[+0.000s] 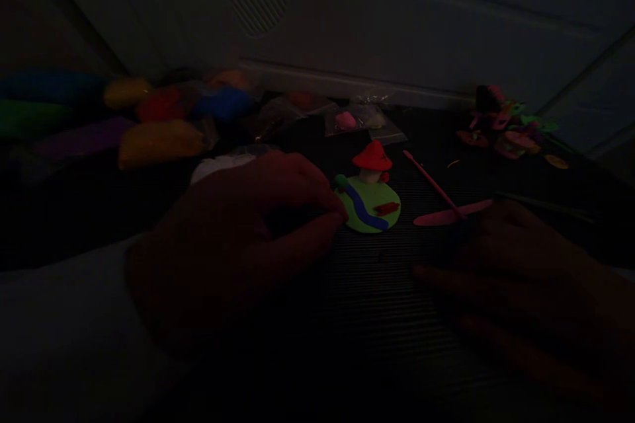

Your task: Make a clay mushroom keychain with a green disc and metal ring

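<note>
Head view, very dark: a white sleeve [64,317] leads to the left hand [243,231], whose thumb and forefinger reach toward the middle. The tips of these fingers [335,201] are close together at the left edge of a green disc [378,193]; whether they pinch it or only rest there, I cannot tell. The right hand [530,264] is at the right, dim and blurred, near the handle end of a pink knife [436,217]. Its fingers are partly bent, but I cannot tell whether they hold anything.

The green disc lies flat on a dark ribbed surface [372,304], between the hands. A wavy blue strip [364,210] crosses it, with a reddish patch [387,208] to the right of the strip. At its far edge stands a mushroom [373,157] with a red cap and pale stem, a small red ball [384,177] beside the stem. A dark green ball [340,181] sits at the disc's far left.

Right of the disc, a pink stick [431,182] meets the knife at an angle. Farther off are small clear bags with a pink lump [346,120] and a pale lump [376,120], coloured packs [161,144] at the left, and a heap of colourful shapes [510,125] at the right. Behind them rises a pale panel [421,26].
</note>
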Motion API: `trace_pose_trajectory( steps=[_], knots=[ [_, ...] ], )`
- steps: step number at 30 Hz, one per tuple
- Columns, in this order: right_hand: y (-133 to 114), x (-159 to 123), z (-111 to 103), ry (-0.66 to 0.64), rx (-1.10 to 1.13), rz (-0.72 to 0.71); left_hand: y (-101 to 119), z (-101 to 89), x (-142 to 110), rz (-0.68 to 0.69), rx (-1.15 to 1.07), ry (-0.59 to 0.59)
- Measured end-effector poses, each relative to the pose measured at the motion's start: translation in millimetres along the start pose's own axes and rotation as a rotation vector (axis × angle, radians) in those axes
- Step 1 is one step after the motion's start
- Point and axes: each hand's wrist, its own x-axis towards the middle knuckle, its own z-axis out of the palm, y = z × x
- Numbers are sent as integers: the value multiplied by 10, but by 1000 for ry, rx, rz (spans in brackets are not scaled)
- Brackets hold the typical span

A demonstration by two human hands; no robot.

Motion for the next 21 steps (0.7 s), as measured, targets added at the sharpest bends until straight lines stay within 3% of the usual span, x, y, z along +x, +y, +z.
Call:
trace_pose_trajectory(
  steps=[6, 13, 17, 21],
  knots=[
    [116, 28, -94, -22, 8, -19, 8, -11, 0, 15, -27, 2],
    [345, 108, -148, 99, -128, 89, 25, -33, 7, 20, -27, -8],
    [545, 136, -147, 49, -194, 41, 20, -35, 8, 28, -42, -4],
    [588, 161, -201, 10, -194, 45, 25, -20, 26, 18, -57, -5]
  ],
)
